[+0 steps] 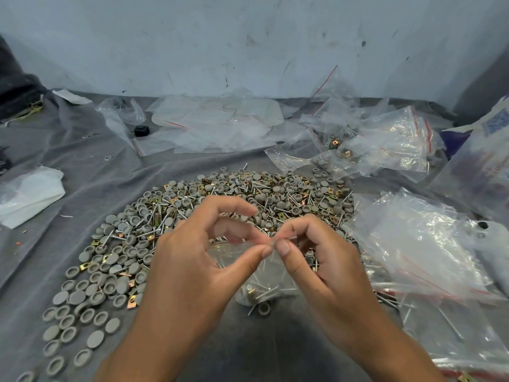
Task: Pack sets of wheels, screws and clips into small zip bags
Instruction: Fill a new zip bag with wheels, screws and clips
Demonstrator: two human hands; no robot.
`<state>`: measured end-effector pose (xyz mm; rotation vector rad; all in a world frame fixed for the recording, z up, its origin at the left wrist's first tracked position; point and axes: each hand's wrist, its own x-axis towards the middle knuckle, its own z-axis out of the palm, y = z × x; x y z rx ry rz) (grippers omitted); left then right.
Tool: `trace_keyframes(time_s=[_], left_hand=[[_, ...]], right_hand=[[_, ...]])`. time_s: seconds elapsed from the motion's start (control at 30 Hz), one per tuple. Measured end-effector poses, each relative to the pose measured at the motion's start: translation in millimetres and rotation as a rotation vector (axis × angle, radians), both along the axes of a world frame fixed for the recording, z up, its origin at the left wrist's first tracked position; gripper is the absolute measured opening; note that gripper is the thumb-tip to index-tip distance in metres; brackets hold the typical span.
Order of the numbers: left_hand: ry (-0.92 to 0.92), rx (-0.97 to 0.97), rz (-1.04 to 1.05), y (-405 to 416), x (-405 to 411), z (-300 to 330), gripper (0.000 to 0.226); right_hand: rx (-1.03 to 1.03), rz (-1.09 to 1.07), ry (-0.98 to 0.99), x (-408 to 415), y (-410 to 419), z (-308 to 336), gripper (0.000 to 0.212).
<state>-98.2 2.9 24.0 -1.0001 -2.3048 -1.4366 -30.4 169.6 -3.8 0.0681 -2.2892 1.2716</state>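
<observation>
A small clear zip bag [259,282] hangs in front of me over the pile, with screws, a brass clip and grey wheels at its bottom. My left hand [192,260] pinches the bag's top edge between thumb and forefinger. My right hand [316,257] pinches the same edge right beside it, thumb tips almost touching. Below them spreads a heap of grey wheels [110,260], screws [278,199] and brass clips [132,300] on the grey cloth.
Empty zip bags with red strips [421,252] lie stacked at the right. Filled bags [366,144] lie at the back right, loose plastic sheets [209,125] at the back. A white plastic wad [27,197] sits at the left. A scuffed wall [248,42] closes the far side.
</observation>
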Motion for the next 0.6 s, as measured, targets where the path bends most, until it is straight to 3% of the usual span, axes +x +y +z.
trace_keyframes(time_s=[0.33, 0.6], left_hand=[[0.026, -0.060, 0.026, -2.9, 0.9, 3.8, 0.031], [0.000, -0.067, -0.005, -2.0, 0.7, 3.4, 0.020]], right_hand=[[-0.105, -0.013, -0.015, -0.3, 0.2, -1.0, 0.006], [-0.024, -0.020, 0.020, -0.6, 0.4, 1.0, 0.007]])
